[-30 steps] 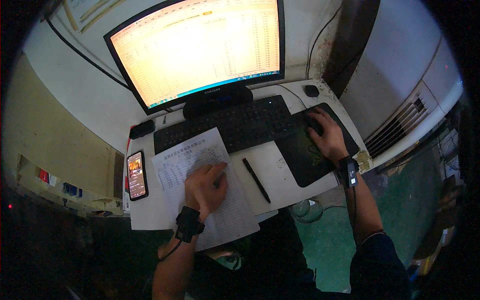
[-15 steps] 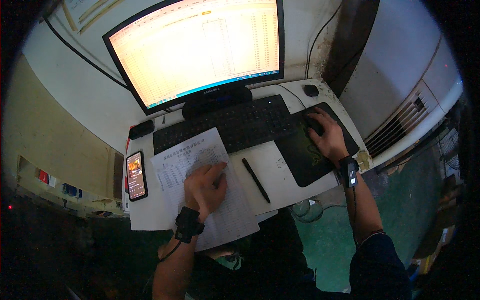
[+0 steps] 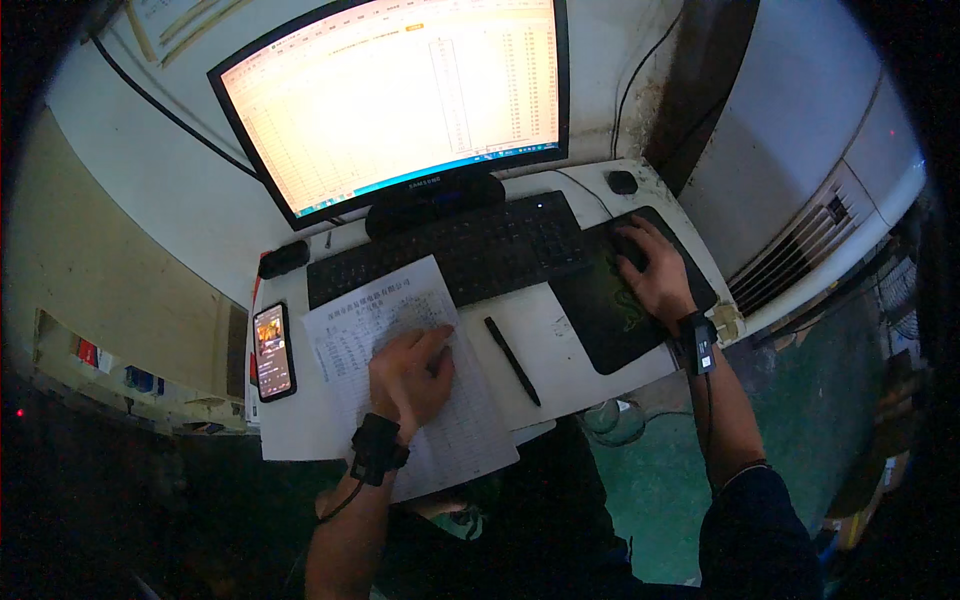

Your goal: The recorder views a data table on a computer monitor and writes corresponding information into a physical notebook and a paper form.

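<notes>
A printed paper form with handwriting and a ruled table lies on the near left of the desk, overlapping the keyboard's edge. My left hand rests on it, fingers loosely bent and apart, gripping nothing. On the black mouse pad my right hand is curled over a dark computer mouse, which is mostly hidden beneath the fingers. Each wrist wears a black strapped device with a cable. Behind the keyboard stands a lit monitor displaying a spreadsheet, where one column is outlined.
A black pen lies between the form and the mouse pad. Left of the form is a phone with its screen lit. A small black object sits by the keyboard's left end, another at the back right. A white vented appliance stands right.
On the monitor, the outlined column has shifted to the right. Both of my hands, the form and the pen are in nearly the same places.
</notes>
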Available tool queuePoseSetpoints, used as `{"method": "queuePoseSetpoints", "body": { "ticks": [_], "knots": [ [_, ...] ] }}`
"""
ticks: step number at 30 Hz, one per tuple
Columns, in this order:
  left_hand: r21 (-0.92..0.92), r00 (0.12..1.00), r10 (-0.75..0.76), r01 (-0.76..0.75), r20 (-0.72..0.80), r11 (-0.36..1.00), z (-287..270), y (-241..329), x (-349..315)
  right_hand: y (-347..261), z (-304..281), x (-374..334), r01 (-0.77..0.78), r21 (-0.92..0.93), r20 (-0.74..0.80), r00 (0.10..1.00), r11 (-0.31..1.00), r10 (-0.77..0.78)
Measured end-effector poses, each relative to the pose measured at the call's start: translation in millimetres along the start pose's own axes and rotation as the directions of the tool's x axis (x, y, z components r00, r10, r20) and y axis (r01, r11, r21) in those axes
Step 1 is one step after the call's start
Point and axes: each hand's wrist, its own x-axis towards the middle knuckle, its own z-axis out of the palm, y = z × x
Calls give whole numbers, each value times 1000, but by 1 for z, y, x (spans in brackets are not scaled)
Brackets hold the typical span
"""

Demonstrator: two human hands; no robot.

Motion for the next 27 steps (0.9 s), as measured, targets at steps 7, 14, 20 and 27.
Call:
{"method": "queuePoseSetpoints", "body": {
  "ticks": [7, 14, 20, 27],
  "knots": [
    [1, 999, -34, 34, -6, 999, 0, 4, 0, 3, 0, -1, 9, -9, -4, 1000, 1000, -9],
    [1, 999, 15, -14, -29, 1000, 3, 0, 0, 3, 1, 0, -16, -2, -4, 1000, 1000, 16],
    [2, 999, 31, -31, -37, 1000, 3, -1, 0, 3, 0, 0, 8, 12, -14, 1000, 1000, -8],
    [-4, 1000, 13, -13, -10, 1000, 2, 0, 0, 0, -3, -1, 1, 14, 4, 1000, 1000, -1]
  ]
}}
